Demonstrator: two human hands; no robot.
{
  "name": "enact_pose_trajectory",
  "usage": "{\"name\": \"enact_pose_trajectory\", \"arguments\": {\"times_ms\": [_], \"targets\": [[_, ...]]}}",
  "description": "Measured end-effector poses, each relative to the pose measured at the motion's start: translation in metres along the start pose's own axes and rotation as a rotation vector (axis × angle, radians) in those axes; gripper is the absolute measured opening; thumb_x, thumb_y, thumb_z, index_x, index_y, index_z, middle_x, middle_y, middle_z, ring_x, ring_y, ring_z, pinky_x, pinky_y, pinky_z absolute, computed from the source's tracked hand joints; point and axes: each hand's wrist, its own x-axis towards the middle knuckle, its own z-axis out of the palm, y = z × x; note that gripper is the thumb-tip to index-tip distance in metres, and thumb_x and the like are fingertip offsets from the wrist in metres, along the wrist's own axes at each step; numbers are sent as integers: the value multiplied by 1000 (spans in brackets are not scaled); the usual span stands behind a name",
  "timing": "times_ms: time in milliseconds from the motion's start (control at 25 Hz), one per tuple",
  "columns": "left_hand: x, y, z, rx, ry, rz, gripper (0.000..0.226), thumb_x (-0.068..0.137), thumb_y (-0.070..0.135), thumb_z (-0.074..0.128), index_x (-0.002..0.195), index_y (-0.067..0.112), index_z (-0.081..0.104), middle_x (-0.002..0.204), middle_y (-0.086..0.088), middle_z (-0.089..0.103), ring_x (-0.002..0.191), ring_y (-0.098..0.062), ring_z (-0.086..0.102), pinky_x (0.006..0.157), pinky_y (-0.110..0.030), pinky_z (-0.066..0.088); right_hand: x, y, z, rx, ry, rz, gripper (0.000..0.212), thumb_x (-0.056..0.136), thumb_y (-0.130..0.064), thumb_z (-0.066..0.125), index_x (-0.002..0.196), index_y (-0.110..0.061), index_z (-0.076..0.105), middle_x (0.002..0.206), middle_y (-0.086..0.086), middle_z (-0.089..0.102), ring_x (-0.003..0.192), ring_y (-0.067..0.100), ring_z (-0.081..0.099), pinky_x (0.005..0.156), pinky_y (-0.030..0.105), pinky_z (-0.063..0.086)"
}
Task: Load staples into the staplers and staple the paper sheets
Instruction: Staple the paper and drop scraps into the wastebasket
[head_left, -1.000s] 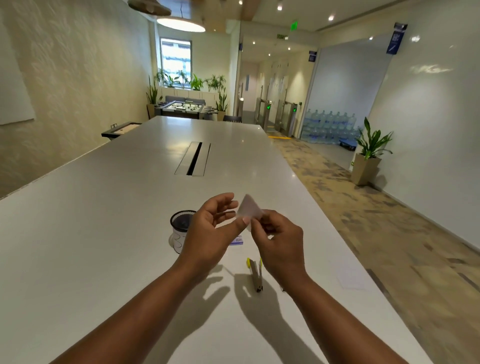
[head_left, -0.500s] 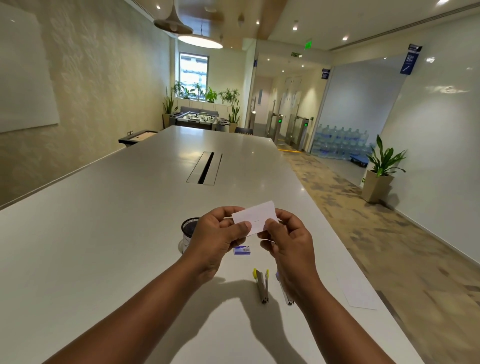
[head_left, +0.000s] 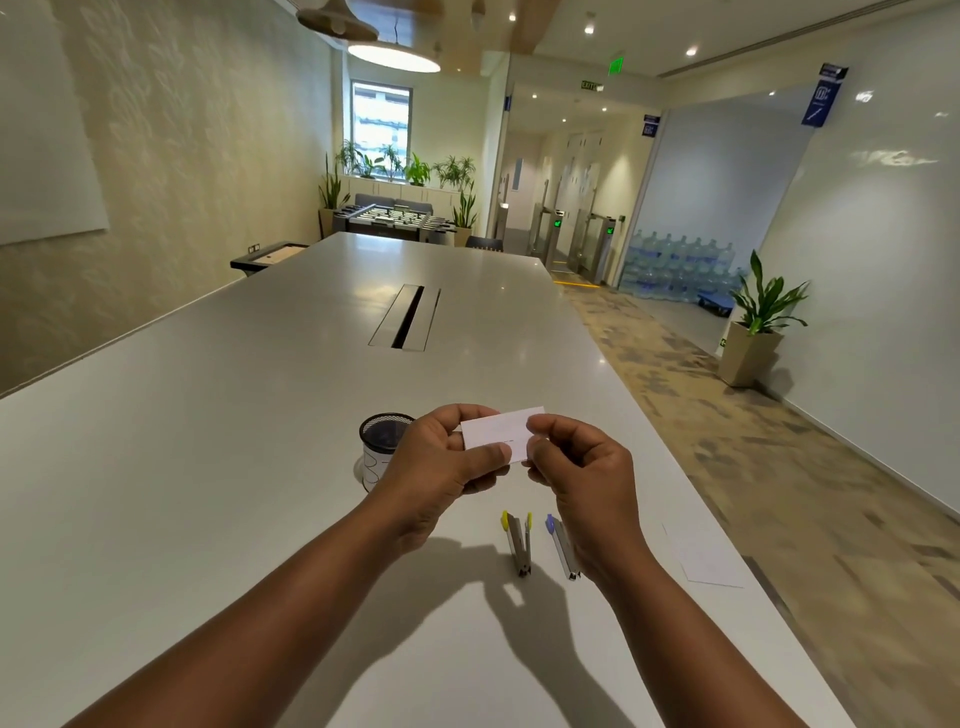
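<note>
A long white worktop (head_left: 218, 467) fills most of the frame, running from the bottom edge up toward the middle, with a dark cable slot (head_left: 407, 325) set into it just above centre. Two bare forearms reach in from the bottom corners and meet a little below the middle of the frame. The left hand (head_left: 434, 465) and the right hand (head_left: 584, 470) are both raised above the worktop, each pinching one end of a small white paper slip (head_left: 498, 431) — the left thumb lies across its lower left part, with the fingers curled behind, and the right thumb and forefinger close on its right edge. The slip is held flat and nearly level, facing the camera.

Left of the left hand, a black mesh cup (head_left: 378, 447) stands on the worktop, partly hidden behind the knuckles. At the lower right of the frame a white paper sheet (head_left: 706, 558) lies flat near the worktop's edge.

Below the hands lie two small staplers, side by side but apart — a yellow-tipped stapler (head_left: 519, 543), its arms spread in a narrow V, and a blue-tipped stapler (head_left: 562, 545) just to its right, partly covered by the right wrist.
</note>
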Motion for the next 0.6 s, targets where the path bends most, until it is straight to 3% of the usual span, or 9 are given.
{"name": "enact_pose_trajectory", "arguments": {"times_ms": [80, 240, 440, 600], "targets": [[-1, -2, 0, 14, -10, -13, 35, 81, -1, 80, 109, 17, 69, 92, -4, 80, 80, -22, 76, 75, -34, 63, -2, 0, -2, -15, -2, 12, 24, 90, 0, 68, 93, -21, 80, 87, 2, 80, 73, 13, 71, 67, 21, 57], [-2, -6, 0, -63, 10, -113, 34, 77, -1, 82, 106, 13, 72, 89, -3, 79, 76, -19, 76, 68, -27, 58, -6, 0, -7, -44, -27, 46, 25, 87, 2, 68, 87, -20, 80, 76, 3, 77, 63, 12, 66, 63, 21, 56], [-6, -11, 1, -70, 32, -194, 30, 78, 1, 81, 106, 9, 72, 91, -9, 78, 74, -20, 75, 65, -27, 58, -12, 4, -11, -93, -74, 78, 21, 87, 1, 70, 90, -18, 79, 79, 5, 78, 66, 13, 68, 64, 22, 57], [-7, -15, 5, -130, 112, -288, 10, 88, 8, 74, 97, 7, 72, 79, -11, 76, 61, -19, 71, 53, -26, 57, -12, 7, -13, -117, -111, 104, 21, 86, 0, 69, 88, -18, 80, 78, 8, 78, 65, 13, 68, 62, 21, 56]]}}
